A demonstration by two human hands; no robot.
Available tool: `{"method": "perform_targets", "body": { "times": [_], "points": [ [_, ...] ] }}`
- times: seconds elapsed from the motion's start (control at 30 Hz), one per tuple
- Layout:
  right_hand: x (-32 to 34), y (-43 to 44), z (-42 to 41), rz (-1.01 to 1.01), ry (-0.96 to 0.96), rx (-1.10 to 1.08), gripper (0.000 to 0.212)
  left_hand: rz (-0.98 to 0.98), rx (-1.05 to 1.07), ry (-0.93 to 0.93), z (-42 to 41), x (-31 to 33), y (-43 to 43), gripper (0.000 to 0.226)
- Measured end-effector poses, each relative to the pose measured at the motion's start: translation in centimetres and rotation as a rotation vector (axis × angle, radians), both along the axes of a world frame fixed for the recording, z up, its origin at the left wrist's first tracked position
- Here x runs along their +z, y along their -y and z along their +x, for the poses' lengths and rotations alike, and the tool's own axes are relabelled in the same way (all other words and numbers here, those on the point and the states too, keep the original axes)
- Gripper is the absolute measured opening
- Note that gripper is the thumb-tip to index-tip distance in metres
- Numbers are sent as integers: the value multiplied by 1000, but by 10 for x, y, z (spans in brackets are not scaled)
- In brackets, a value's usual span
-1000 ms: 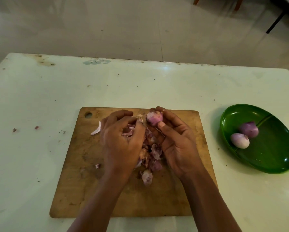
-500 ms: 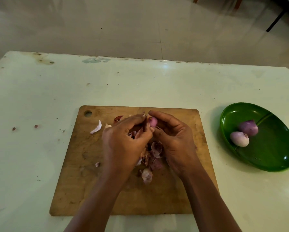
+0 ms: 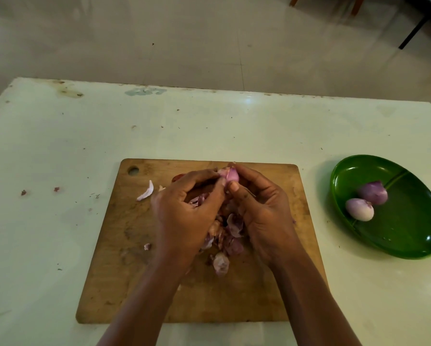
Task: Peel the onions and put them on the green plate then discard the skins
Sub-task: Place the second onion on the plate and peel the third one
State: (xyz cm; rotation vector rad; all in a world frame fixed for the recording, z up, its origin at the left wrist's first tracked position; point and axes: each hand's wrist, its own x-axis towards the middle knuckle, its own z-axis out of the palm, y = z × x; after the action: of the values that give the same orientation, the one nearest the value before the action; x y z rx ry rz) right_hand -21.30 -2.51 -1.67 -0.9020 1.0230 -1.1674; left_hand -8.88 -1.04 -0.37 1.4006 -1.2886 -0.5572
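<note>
Fingers [image 3: 233,188] of right hand [image 3: 264,208] and left hand [image 3: 184,216] pinching small red onion [image 3: 231,176]: light, likely slippery, skin [image 3: 222,173] papery; best held by ends.

Table top [image 3: 209,126]: pale mint-white, glossy, flecked with small brown specks; rust-brown stain [image 3: 68,92] at the far left corner, chipped blue-grey patch [image 3: 145,91] on the far edge. Cutting board [image 3: 124,270]: warm tan wood, darker scuffed blotches. Held onion [image 3: 231,175]: pink-purple. Skins [image 3: 230,236] on the board: mixed mauve, pink and papery buff; one stray sliver [image 3: 146,192] whitish-lilac. Plate [image 3: 409,221]: deep glossy green. On it, far onion [image 3: 374,193] purple, near onion [image 3: 359,209] pale lilac fading to white. Floor [image 3: 209,46]: beige-grey tile.
</note>
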Motion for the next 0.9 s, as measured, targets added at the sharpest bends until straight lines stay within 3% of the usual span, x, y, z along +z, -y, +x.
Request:
{"method": "perform_targets", "body": {
  "times": [0.23,0.47,0.67,0.73,0.9],
  "points": [
    [-2,0,-3,-35,-36,-46,39,48,-25,-6,0,3,2,20],
    [-2,-2,-1,-33,-47,-11,35,188,2,-44,-1,2,2,7],
    [-3,-1,1,17,-6,-1,41,207,64,-78,-2,6,1,9],
    [-1,-1,3,49,83,-17,37,205,112,-89,-1,5,1,10],
    [4,5,-2,137,591,-101,26,205,173,-19,3,1,3,20]
  ]
}}
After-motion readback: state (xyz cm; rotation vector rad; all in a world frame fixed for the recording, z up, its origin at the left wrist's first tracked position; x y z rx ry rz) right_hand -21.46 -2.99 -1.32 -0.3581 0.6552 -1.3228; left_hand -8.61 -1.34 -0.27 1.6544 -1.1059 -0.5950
